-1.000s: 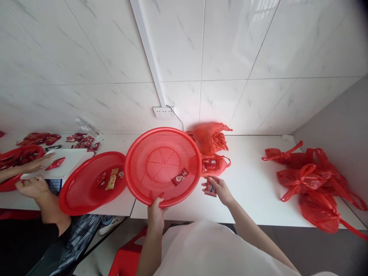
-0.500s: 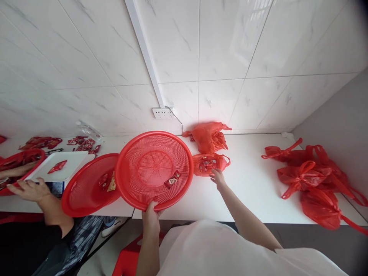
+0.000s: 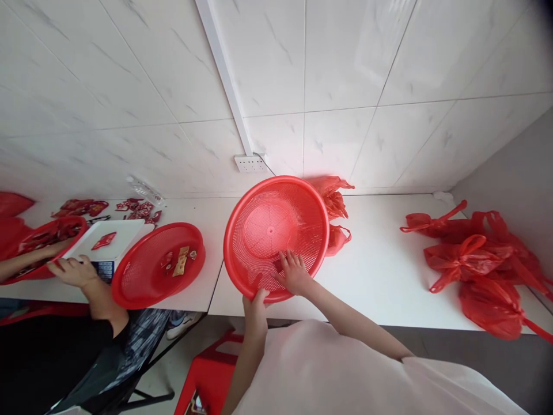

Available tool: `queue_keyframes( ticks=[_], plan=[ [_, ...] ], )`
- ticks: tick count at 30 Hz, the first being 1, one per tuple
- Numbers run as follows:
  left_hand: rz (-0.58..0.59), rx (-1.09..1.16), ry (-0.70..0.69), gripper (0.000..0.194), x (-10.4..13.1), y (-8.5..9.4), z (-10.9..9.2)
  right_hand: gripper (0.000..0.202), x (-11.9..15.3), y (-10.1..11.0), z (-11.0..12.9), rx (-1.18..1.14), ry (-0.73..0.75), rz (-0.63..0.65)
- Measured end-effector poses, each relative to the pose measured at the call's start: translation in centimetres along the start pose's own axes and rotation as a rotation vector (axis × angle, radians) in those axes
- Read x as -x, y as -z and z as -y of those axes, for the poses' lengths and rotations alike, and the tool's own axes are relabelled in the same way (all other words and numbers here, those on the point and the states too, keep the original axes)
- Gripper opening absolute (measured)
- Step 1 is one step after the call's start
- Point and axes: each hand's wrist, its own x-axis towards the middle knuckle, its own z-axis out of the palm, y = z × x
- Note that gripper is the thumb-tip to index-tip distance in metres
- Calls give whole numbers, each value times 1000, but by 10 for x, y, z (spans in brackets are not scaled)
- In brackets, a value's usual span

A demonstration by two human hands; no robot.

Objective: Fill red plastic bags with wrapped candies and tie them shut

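Note:
A round red plastic basket (image 3: 270,216) is tilted toward me over the front of the white table. My left hand (image 3: 256,308) grips its near rim, thumb on the inner side. My right hand (image 3: 294,275) reaches into the basket with fingers stretched out and somewhat apart, near the lower right wall. A small dark red packet (image 3: 277,265) lies at its fingertips, partly covered. Behind the basket's right side, an open red plastic bag (image 3: 338,239) shows only in part, and another red bag (image 3: 334,196) sits against the wall.
Several tied red bags (image 3: 466,259) are heaped at the right end of the table (image 3: 384,259). To my left, a second red basket (image 3: 142,279) holds a few packets. A co-worker's hand (image 3: 75,271) is by a white scale (image 3: 118,245). A red stool (image 3: 211,369) stands below.
The basket has moved right and now hides much of the bags behind it. My right hand has gone from the open bag into the basket. My left hand stays on the rim.

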Motion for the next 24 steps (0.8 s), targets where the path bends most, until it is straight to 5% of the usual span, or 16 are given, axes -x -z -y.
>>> queue_keyframes(
  ticks=[5,10,12,17,20,24],
  plan=[
    [-50,34,98,30,-13,13,2,54,28,11,-6,-118,444,120],
    [-85,85,168,17,-22,27,5,38,40,13,-14,-371,590,13],
    [-117,90,177,17,-26,32,2,36,42,6,-19,-590,497,-38],
    [-199,94,95,19,-38,48,-14,41,43,-18,-56,-1052,-60,-124],
    [-231,107,50,18,-42,60,-21,43,37,-23,-92,-1064,-300,-254],
    [-230,103,36,22,-42,73,-23,40,10,-5,-130,-1047,-476,-303]
  ],
)
